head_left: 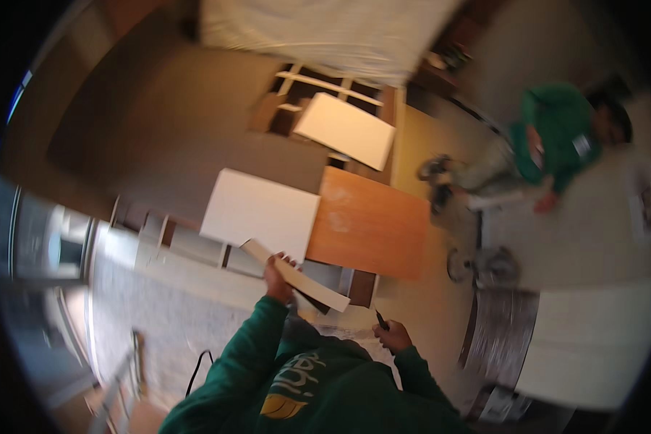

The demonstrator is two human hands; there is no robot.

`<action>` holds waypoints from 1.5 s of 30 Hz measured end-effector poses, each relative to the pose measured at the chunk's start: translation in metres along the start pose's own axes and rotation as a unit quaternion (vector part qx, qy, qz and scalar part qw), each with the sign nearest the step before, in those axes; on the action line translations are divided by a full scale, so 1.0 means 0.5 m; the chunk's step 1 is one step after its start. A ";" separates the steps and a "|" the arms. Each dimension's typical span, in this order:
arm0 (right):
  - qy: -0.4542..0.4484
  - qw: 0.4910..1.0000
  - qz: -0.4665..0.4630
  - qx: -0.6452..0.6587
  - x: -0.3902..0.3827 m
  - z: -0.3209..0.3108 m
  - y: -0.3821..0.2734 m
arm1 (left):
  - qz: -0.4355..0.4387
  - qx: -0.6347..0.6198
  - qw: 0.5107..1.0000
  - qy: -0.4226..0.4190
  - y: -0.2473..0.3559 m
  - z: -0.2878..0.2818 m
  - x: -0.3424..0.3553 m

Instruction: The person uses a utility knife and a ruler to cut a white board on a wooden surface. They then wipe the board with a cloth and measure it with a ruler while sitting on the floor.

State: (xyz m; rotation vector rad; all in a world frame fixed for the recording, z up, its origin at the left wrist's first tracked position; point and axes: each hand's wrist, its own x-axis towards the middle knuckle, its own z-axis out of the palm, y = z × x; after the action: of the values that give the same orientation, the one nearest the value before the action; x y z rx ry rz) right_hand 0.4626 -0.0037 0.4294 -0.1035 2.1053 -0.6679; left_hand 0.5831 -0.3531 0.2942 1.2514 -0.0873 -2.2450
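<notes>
My left hand is closed around a long cream strip, held slantwise in front of me. Beneath its lower end shows a dark edge or piece that I cannot make out well. In my right hand is a slim knife-like tool with a dark handle and a thin pale tip pointing away from me; its exact kind is too small to tell. The tool and the strip are apart. Just beyond the strip lies a white panel, next to an orange-brown wooden board.
Under the panels are open wooden compartments. A smaller white board lies farther off on a slatted frame, before a pale covered surface. At right a co-worker in green holds a white strip. Plastic-wrapped panels lie at lower right.
</notes>
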 end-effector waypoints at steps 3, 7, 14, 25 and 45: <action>0.126 0.991 -0.051 -0.008 -0.013 -0.009 0.030 | -0.010 0.186 0.982 -0.023 -0.058 0.022 0.036; 0.095 0.972 -0.068 0.205 -0.038 0.012 -0.076 | -0.032 0.326 0.938 -0.114 -0.037 0.081 0.025; -0.003 0.945 -0.057 0.322 -0.052 0.102 -0.157 | 0.040 0.392 0.902 -0.173 -0.103 0.179 -0.022; -0.020 0.964 -0.047 0.260 -0.041 0.111 -0.204 | 0.045 0.394 0.915 -0.076 -0.104 0.100 0.027; 0.310 0.827 0.041 0.467 0.017 -0.029 0.142 | 0.168 0.795 0.566 -0.142 -0.106 -0.103 0.098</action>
State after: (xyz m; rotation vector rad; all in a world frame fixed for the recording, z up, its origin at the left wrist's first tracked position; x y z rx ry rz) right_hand 0.4585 0.0601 0.3944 0.8484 2.0779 -1.7789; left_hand 0.5814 -0.3224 0.2109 1.1988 -2.6510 -1.5443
